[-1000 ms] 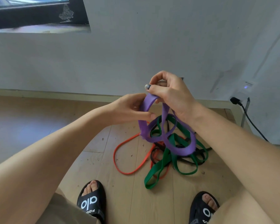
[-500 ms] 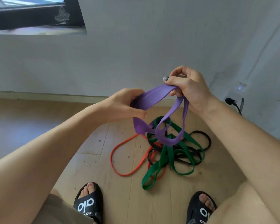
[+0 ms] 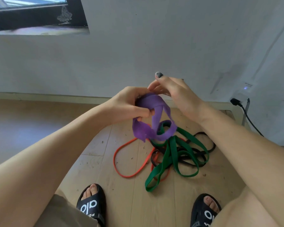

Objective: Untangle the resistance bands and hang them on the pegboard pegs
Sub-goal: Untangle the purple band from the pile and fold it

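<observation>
My left hand (image 3: 129, 106) grips a wide purple band (image 3: 156, 117), bunched and folded over itself, held above the floor. Its lower loops hang down to the pile and one loop circles a strand of the green band (image 3: 170, 154). My right hand (image 3: 175, 94) hovers just right of the purple band's top with fingers spread and loose, fingertips close to the band, gripping nothing. On the wooden floor below lie the green band, a thin orange band (image 3: 120, 161) and a black band (image 3: 205, 145), all tangled together. No pegboard is in view.
A white wall rises right behind the pile. A black plug and cable (image 3: 236, 102) hang from a wall socket at the right. My feet in black sandals (image 3: 92, 205) stand near the bottom edge. A dark window frame (image 3: 39, 20) sits top left.
My right hand has let go of the purple band's stretched end and moved back toward the left hand. The band, pulled taut before, now sags bunched in my left hand.
</observation>
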`<control>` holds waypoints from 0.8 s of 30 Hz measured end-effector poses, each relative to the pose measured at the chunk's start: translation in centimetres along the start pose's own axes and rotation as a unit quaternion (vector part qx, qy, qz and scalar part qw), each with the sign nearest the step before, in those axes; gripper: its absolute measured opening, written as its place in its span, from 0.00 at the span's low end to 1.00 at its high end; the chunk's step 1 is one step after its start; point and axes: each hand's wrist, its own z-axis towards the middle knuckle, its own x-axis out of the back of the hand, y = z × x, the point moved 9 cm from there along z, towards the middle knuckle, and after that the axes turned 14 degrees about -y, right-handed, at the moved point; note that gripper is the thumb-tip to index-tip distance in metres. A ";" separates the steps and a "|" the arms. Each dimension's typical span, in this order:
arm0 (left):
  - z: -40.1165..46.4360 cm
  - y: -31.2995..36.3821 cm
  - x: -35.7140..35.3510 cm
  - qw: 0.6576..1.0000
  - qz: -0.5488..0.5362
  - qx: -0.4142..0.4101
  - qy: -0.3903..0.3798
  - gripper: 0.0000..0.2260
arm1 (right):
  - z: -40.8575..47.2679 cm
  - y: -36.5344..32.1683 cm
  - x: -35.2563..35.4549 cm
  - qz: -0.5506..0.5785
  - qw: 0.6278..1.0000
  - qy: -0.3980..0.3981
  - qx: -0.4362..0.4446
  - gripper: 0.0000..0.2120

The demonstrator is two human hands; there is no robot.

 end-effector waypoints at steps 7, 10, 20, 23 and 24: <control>-0.4 0.5 0.2 0.994 0.097 0.015 0.043 0.08 | -0.3 -1.6 -1.4 -0.181 0.983 0.009 0.026 0.10; -0.2 0.1 0.5 0.996 0.076 0.002 0.039 0.12 | -0.1 -2.2 -0.7 -0.095 0.994 0.038 0.039 0.08; 0.5 -1.8 0.0 0.990 0.138 0.013 0.040 0.18 | -0.7 -4.0 2.5 0.012 0.987 0.139 0.082 0.12; 0.0 -0.8 2.0 0.981 0.162 0.003 0.109 0.20 | -1.2 -3.2 4.8 -0.009 0.981 0.181 0.064 0.13; -0.2 -0.2 2.2 0.980 0.163 -0.005 0.118 0.19 | -1.3 -2.7 5.4 -0.019 0.980 0.192 0.053 0.13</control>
